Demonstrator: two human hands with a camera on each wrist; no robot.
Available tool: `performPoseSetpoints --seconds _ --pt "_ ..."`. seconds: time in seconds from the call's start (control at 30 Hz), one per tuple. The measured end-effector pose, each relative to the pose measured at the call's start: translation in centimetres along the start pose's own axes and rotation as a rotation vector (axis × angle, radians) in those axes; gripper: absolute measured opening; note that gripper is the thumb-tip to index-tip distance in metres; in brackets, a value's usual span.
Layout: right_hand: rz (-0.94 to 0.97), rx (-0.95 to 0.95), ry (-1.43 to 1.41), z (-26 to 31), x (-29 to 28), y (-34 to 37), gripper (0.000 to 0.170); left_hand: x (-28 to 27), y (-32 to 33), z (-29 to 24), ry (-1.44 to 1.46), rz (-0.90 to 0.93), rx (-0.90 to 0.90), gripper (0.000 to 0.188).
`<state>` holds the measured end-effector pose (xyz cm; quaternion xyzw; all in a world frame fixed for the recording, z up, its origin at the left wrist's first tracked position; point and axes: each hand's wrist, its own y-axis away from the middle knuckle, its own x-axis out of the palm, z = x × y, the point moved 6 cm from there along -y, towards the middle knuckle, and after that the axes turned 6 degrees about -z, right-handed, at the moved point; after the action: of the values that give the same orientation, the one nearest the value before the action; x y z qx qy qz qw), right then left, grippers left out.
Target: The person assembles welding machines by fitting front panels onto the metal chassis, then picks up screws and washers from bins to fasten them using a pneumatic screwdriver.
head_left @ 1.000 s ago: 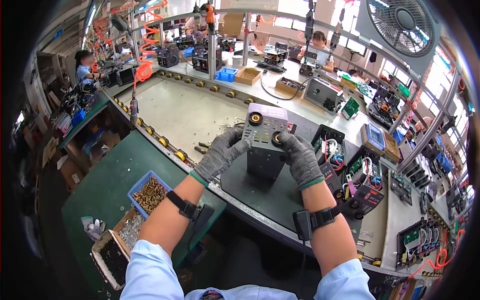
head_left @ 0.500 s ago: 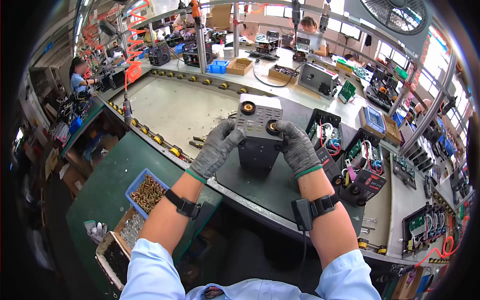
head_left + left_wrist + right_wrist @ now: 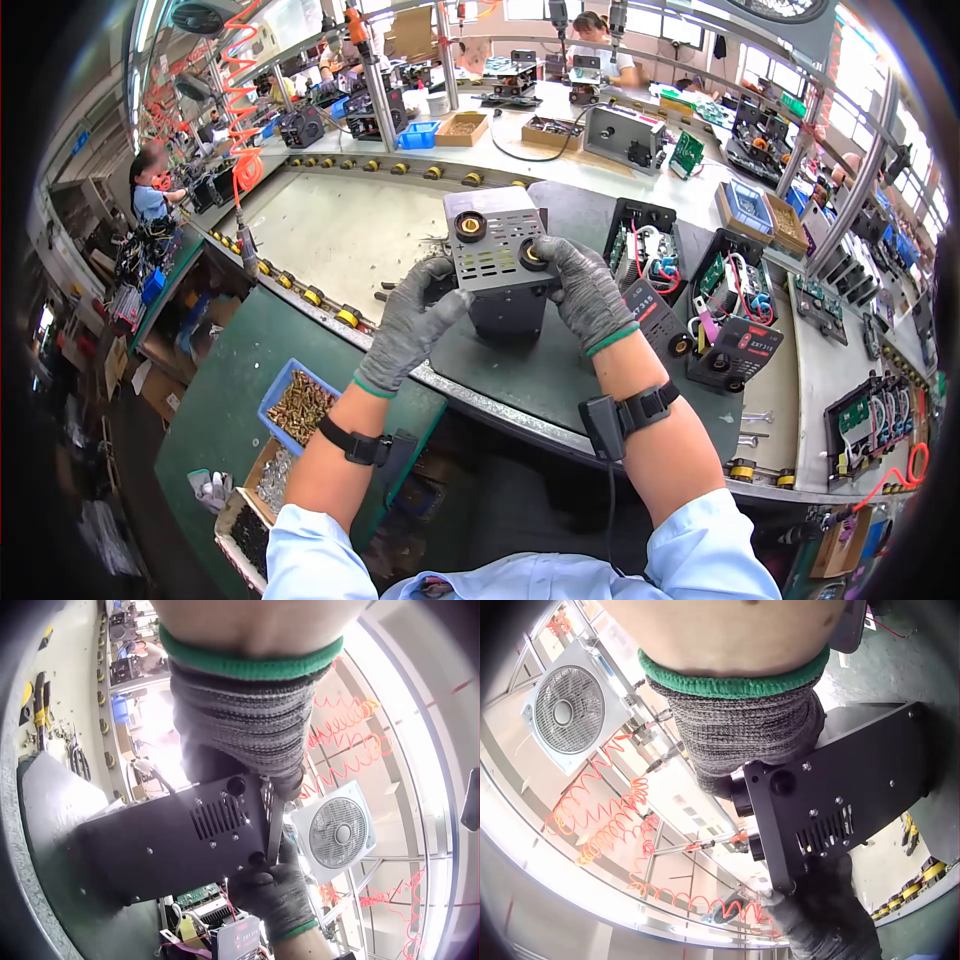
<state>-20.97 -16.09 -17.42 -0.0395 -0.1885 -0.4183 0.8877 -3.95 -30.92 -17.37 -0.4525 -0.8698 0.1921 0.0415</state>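
A black welding machine (image 3: 505,312) stands on end on the dark green mat, its grey slotted panel (image 3: 497,250) facing up with two round brass-centred sockets. My left hand (image 3: 408,325), in a grey knit glove, holds the panel's left edge, thumb at the near corner. On the opposite side, my gloved right hand (image 3: 588,290) grips the edge, with fingers beside the right socket (image 3: 534,253). The left wrist view shows the machine's black side (image 3: 172,840) with vent slots and screws. In the right wrist view, my left hand (image 3: 825,911) appears below the casing.
Opened machines (image 3: 735,290) with exposed wiring stand right of the mat. Pliers lie left of it, partly hidden. A blue bin of brass-coloured fasteners (image 3: 300,405) sits on the green side table. Rollers edge the pale bench (image 3: 320,220); an air tool (image 3: 247,250) hangs from a red coil.
The head view has tilted down and turned right. The left thumb has slid off the panel's face to beside its near corner. Both hands stay at the machine.
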Motion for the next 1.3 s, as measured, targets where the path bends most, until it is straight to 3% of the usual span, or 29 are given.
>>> performPoseSetpoints --seconds 0.07,0.17,0.27,0.5,0.53,0.6,0.67,0.7,0.73,0.8,0.87,0.9,0.93,1.0,1.1,1.2,1.3 --pt "0.006 -0.008 0.016 0.1 0.3 0.3 0.032 -0.3 -0.4 0.6 -0.081 -0.036 0.020 0.046" --pt "0.008 -0.053 0.052 -0.1 0.5 0.0 0.033 -0.6 -1.0 0.7 0.050 -0.095 -0.019 0.035" --pt "-0.017 -0.065 0.035 -0.5 0.5 -0.4 0.034 -1.1 -1.3 1.4 -0.011 -0.063 -0.014 0.044" --pt "-0.012 -0.098 0.108 -0.4 0.5 -0.7 0.034 -0.9 -1.0 1.3 0.109 -0.093 0.008 0.037" --pt "-0.028 -0.124 0.239 0.0 0.2 -0.4 0.034 -0.7 -0.5 1.0 0.089 -0.159 0.000 0.033" --pt "-0.074 -0.547 0.784 2.0 0.3 0.6 0.033 0.2 0.5 0.8 0.060 -0.266 0.004 0.028" --pt "-0.150 -0.497 0.524 0.5 -0.8 -0.9 0.035 2.3 3.1 -1.1 -0.085 -0.391 0.057 0.035" --pt "-0.099 -0.511 0.422 -0.1 -1.5 -1.5 0.036 3.4 4.0 -2.5 -0.164 -0.460 0.177 0.035" --pt "-0.056 -0.514 0.321 -0.3 -2.2 -1.9 0.038 4.5 4.7 -1.6 -0.092 -0.364 0.050 0.037" --pt "-0.034 -0.398 0.448 0.5 -2.7 -2.1 0.041 3.6 5.4 -2.3 -0.113 -0.291 0.080 0.031" --pt "-0.076 -0.368 0.499 0.8 -2.9 -2.3 0.042 -1.6 4.1 -1.4 -0.198 -0.303 -0.016 0.029" --pt "-0.116 -0.359 0.526 1.0 -3.2 -2.3 0.042 -4.3 3.2 -1.5 -0.095 -0.250 -0.127 0.031" --pt "-0.157 -0.349 0.550 1.1 -3.6 -2.3 0.043 -5.9 1.7 1.1 -0.100 -0.278 -0.070 0.034" --pt "-0.170 -0.409 0.605 1.4 -3.1 -2.2 0.051 -6.5 0.4 0.8 -0.366 -0.106 -0.124 0.037" --pt "-0.173 -0.370 0.630 1.3 -2.9 -1.7 0.049 -3.5 -0.9 1.0 -0.364 -0.107 0.086 0.036" --pt "-0.138 -0.352 0.621 1.2 -3.0 -1.9 0.051 -1.7 -3.7 2.9 -0.348 -0.005 -0.009 0.036" --pt "-0.114 -0.274 0.555 1.5 -2.9 -1.3 0.048 -1.2 -5.5 3.7 -0.327 0.085 0.055 0.037"
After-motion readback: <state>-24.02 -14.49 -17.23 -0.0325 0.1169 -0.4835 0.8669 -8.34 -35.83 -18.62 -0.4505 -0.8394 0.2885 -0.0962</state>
